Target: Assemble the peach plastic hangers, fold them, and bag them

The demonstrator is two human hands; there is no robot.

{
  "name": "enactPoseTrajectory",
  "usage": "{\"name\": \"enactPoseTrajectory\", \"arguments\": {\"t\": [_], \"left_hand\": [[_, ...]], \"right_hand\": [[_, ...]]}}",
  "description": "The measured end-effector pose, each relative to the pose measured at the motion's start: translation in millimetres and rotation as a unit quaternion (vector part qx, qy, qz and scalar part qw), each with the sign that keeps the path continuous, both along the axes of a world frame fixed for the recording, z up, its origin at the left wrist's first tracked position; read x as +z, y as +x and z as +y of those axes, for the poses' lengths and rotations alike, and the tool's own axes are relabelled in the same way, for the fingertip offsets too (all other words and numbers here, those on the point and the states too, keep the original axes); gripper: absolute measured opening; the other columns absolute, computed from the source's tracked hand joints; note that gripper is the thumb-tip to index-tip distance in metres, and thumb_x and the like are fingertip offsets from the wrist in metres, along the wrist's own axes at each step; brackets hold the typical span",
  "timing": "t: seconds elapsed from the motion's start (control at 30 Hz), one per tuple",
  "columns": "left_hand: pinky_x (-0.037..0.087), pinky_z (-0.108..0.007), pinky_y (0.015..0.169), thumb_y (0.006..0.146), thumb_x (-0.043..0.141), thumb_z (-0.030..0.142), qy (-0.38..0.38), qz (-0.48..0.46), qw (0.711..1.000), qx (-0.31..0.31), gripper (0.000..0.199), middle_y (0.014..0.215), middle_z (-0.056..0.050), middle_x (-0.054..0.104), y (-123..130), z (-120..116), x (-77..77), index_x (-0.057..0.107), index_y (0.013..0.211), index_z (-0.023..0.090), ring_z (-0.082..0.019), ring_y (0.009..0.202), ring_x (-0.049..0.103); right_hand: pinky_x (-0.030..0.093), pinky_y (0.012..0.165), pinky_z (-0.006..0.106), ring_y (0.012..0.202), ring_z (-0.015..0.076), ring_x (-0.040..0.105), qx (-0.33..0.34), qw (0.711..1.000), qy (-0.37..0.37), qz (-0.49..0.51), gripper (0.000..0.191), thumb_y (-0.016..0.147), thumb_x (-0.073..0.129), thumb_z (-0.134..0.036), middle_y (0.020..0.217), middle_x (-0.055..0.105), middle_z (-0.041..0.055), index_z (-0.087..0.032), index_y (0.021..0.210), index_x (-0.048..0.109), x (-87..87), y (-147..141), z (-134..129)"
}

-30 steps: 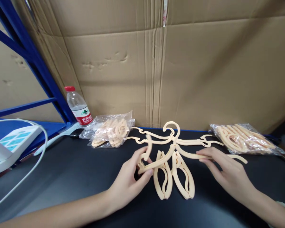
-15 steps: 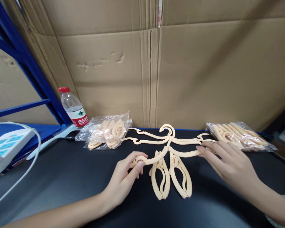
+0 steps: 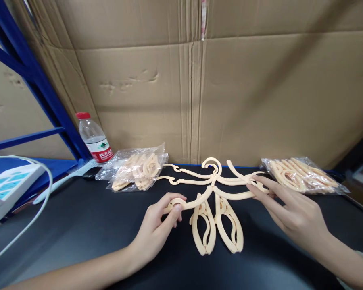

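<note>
A cream folding hanger [image 3: 232, 195] lies spread near the middle of the black table. My left hand [image 3: 161, 225] grips its left arm tip between thumb and fingers. At its right end, my right hand [image 3: 293, 205] has its fingers closed on the jointed tip, where a thin piece [image 3: 236, 171] sticks up and back to the left. Behind are more opened hangers [image 3: 193, 182], their hooks overlapping near the centre. Two folded hangers [image 3: 204, 233] [image 3: 231, 229] lie side by side in front, between my hands.
Clear bags of cream hangers lie at the back left [image 3: 139, 169] and back right [image 3: 302, 175]. A red-capped bottle [image 3: 95, 139], a white power strip [image 3: 12, 185] with a cable and a blue frame [image 3: 39, 88] stand left. Cardboard [image 3: 133, 100] rises behind.
A thin part at the hanger's right end has swung up and to the left by my right hand. My left hand keeps its hold; the view has shifted slightly.
</note>
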State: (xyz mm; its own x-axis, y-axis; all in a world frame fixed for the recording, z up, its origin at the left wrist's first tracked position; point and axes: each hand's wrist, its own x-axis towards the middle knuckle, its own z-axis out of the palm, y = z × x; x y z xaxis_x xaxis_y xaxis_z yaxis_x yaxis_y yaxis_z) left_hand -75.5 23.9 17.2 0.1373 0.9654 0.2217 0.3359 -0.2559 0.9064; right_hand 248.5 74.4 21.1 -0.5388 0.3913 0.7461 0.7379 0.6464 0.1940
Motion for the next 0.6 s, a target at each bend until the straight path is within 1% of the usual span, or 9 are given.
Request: {"name": "enactPoseTrajectory", "arguments": {"t": [0.07,0.13,0.23,0.3,0.37,0.4,0.47,0.53,0.6], "left_hand": [[0.045,-0.024,0.059,0.097,0.047,0.041,0.004,-0.001,1.000,0.001,0.025,0.071,0.002,0.054,0.1,-0.5,0.0,0.058,0.105,0.020,-0.013,0.062,0.053],[0.045,-0.024,0.059,0.097,0.047,0.040,0.011,0.000,1.000,0.002,0.025,0.071,0.002,0.054,0.0,-0.9,0.0,0.058,0.105,0.019,-0.012,0.062,0.053],[0.044,-0.024,0.060,0.097,0.047,0.038,0.024,0.003,1.000,0.005,0.024,0.071,0.002,0.054,-0.7,-1.0,-0.6,0.057,0.106,0.019,-0.012,0.061,0.052],[0.043,-0.024,0.060,0.097,0.047,0.037,0.030,0.003,1.000,0.007,0.023,0.071,0.002,0.055,-1.2,-0.9,-1.0,0.057,0.107,0.019,-0.012,0.060,0.052],[0.043,-0.024,0.060,0.097,0.048,0.037,0.031,-0.003,0.999,0.011,0.024,0.071,0.002,0.056,-1.6,-0.9,-0.9,0.057,0.109,0.019,-0.011,0.060,0.052],[0.043,-0.024,0.060,0.096,0.048,0.037,0.030,-0.010,0.999,0.016,0.024,0.071,0.002,0.056,-1.6,-0.9,-0.5,0.057,0.109,0.019,-0.011,0.060,0.052],[0.042,-0.023,0.060,0.095,0.051,0.037,0.024,-0.031,0.999,0.027,0.024,0.070,0.002,0.057,-0.9,-0.9,0.9,0.058,0.109,0.018,-0.011,0.059,0.052],[0.042,-0.023,0.060,0.093,0.055,0.037,0.015,-0.067,0.997,0.040,0.024,0.068,0.003,0.057,0.5,-0.8,2.6,0.060,0.106,0.017,-0.011,0.058,0.051],[0.042,-0.023,0.060,0.090,0.060,0.038,-0.001,-0.117,0.992,0.056,0.023,0.067,0.002,0.059,2.4,-0.1,4.2,0.062,0.099,0.017,-0.010,0.056,0.051]], "right_hand": [[0.056,0.071,0.038,0.088,0.0248,0.070,-0.004,1.000,-0.009,0.019,0.040,0.093,0.046,-0.010,0.126,0.065,0.0085,-0.029,0.123,0.062,0.3,-2.6,0.0],[0.056,0.071,0.037,0.087,0.0244,0.070,-0.012,0.998,-0.030,0.046,0.032,0.093,0.049,-0.013,0.125,0.065,0.0083,-0.028,0.116,0.065,1.0,-5.5,0.5],[0.056,0.078,0.038,0.090,0.0245,0.070,0.001,0.994,-0.063,0.089,0.022,0.094,0.050,-0.016,0.123,0.065,0.0090,-0.025,0.106,0.065,1.2,-8.8,1.8],[0.056,0.082,0.038,0.095,0.0245,0.068,0.028,0.986,-0.093,0.132,0.016,0.093,0.052,-0.017,0.113,0.068,0.0082,-0.024,0.104,0.062,-0.1,-9.6,2.6],[0.057,0.081,0.035,0.092,0.0231,0.069,0.055,0.970,-0.146,0.186,0.012,0.092,0.055,-0.022,0.101,0.069,0.0058,-0.025,0.103,0.059,-2.2,-9.4,3.1],[0.058,0.080,0.034,0.090,0.0220,0.069,0.067,0.958,-0.182,0.212,0.013,0.091,0.057,-0.025,0.098,0.069,0.0048,-0.025,0.104,0.058,-3.0,-9.2,3.3],[0.059,0.079,0.032,0.089,0.0209,0.069,0.090,0.922,-0.270,0.262,0.019,0.090,0.060,-0.030,0.100,0.068,0.0045,-0.026,0.109,0.059,-3.7,-8.8,3.8],[0.059,0.081,0.032,0.092,0.0213,0.068,0.113,0.877,-0.349,0.311,0.024,0.089,0.063,-0.035,0.104,0.068,0.0057,-0.026,0.111,0.061,-2.2,-8.9,4.9],[0.059,0.080,0.033,0.089,0.0215,0.068,0.133,0.828,-0.406,0.363,0.028,0.086,0.067,-0.038,0.104,0.069,0.0072,-0.025,0.110,0.064,0.6,-9.2,6.3]]}}
